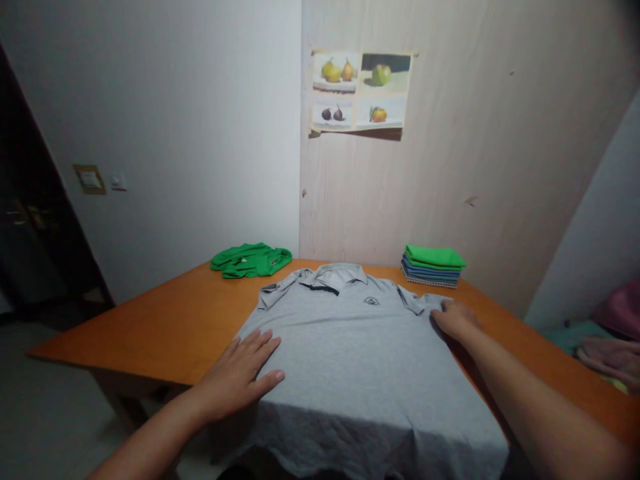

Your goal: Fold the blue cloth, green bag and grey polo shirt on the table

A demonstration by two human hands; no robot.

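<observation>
A grey polo shirt (350, 353) lies spread front-up on the orange table, its collar toward the wall and its hem hanging over the near edge. A small dark emblem marks its chest. My left hand (245, 370) rests flat on the shirt's left side, fingers spread. At the right sleeve, my right hand (456, 319) has its fingers closed on the edge of the cloth. The sleeve on the left is partly bunched.
A crumpled green shirt (253, 260) lies at the table's back left. Near the back right stands a stack of folded clothes (433, 267), bright green on top. The wooden table (165, 327) meets the wall behind. Other cloth (613, 357) lies beyond its right edge.
</observation>
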